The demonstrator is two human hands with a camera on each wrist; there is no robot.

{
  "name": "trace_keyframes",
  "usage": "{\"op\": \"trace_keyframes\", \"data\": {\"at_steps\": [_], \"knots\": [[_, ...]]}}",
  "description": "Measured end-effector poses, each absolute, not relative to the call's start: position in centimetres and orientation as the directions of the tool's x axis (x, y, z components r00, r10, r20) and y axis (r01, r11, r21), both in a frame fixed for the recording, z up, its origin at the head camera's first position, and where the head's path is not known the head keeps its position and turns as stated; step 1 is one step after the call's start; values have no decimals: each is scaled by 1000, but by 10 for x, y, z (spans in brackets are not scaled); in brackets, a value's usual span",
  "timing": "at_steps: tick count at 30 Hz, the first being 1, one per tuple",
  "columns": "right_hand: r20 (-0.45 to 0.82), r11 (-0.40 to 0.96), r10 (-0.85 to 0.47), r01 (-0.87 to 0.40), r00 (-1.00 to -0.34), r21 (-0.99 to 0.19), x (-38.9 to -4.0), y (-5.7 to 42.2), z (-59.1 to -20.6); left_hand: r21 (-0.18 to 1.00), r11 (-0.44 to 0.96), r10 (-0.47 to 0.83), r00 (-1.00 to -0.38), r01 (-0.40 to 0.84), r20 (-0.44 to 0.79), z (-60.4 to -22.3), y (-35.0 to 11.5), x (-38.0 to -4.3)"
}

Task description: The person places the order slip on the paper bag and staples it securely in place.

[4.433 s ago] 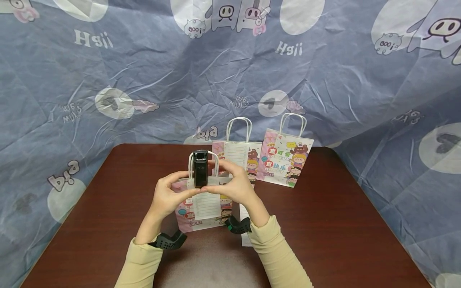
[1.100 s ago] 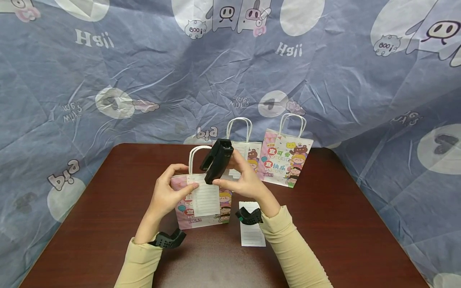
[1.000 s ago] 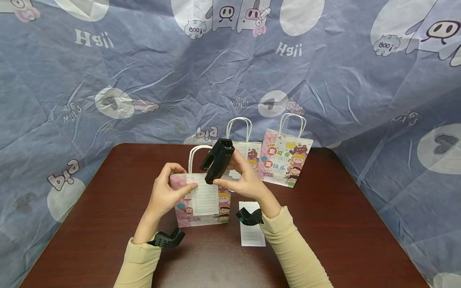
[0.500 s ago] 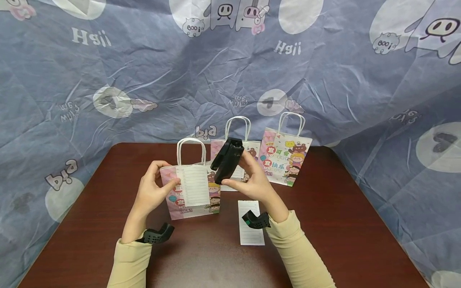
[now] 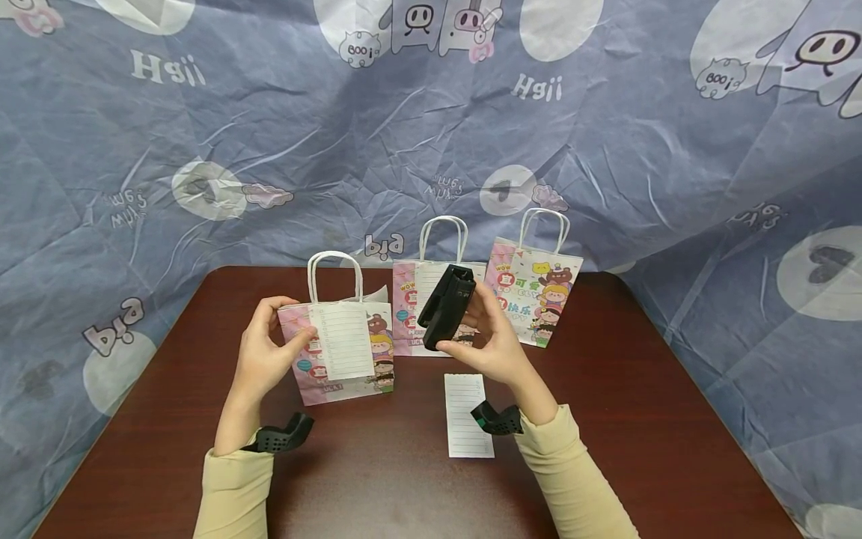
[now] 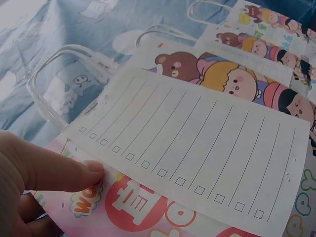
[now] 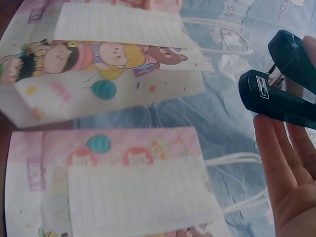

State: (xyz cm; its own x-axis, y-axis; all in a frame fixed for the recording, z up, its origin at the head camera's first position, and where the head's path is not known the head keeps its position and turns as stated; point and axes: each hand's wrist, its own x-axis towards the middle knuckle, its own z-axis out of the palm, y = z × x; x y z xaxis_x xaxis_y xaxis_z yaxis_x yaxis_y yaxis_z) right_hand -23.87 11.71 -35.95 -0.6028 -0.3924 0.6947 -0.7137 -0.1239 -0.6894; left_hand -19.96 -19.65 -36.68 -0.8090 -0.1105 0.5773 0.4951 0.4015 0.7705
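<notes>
Grips the left paper bag at its upper left edge with the left hand, with the thumb on the printed front, just beside a lined slip, and the fingers behind. Tilts slightly in that grip, with white handles upward; cannot tell whether touching the table or lifted off.

Holds a black stapler aslant in the right hand, with the thumb at its near end; in the right wrist view, gapes at the mouth. Hides part of the middle paper bag and of its paper sheet there. Shows, at the far right, a tilted right paper bag.

Bears a loose list flat on the table's near middle, between the forearms. Wears black wristbands beside pale yellow sleeves. Ends, at the far side, in a crumpled blue-grey cloth with cartoon prints.
</notes>
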Motion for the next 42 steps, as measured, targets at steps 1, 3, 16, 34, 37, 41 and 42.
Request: {"op": "trace_keyframes", "data": {"at_steps": [1,3,16,34,37,41,42], "knots": [[698,-120,-387,-718,-602,-686,-239,119,-361,770,401,-121,-804,497,582,-367,-197,-200],[702,-102,-380,-728,-602,-678,-239,124,-363,768,398,-140,-794,502,591,-368,-199,-200],[666,-3,-363,-714,-652,-700,-237,164,-378,757,428,-248,-741,494,624,-373,-198,-204],[611,88,-298,-659,-733,-747,-227,216,-406,740,430,-341,-665,518,664,-385,-193,-214],[580,114,-293,-630,-760,-768,-224,224,-413,748,431,-341,-676,505,653,-386,-193,-215],[553,143,-298,-609,-778,-780,-223,233,-423,756,420,-343,-683,502,645,-399,-198,-224],[549,147,-299,-606,-780,-782,-222,236,-426,759,415,-346,-684,501,642,-404,-201,-227]]}}
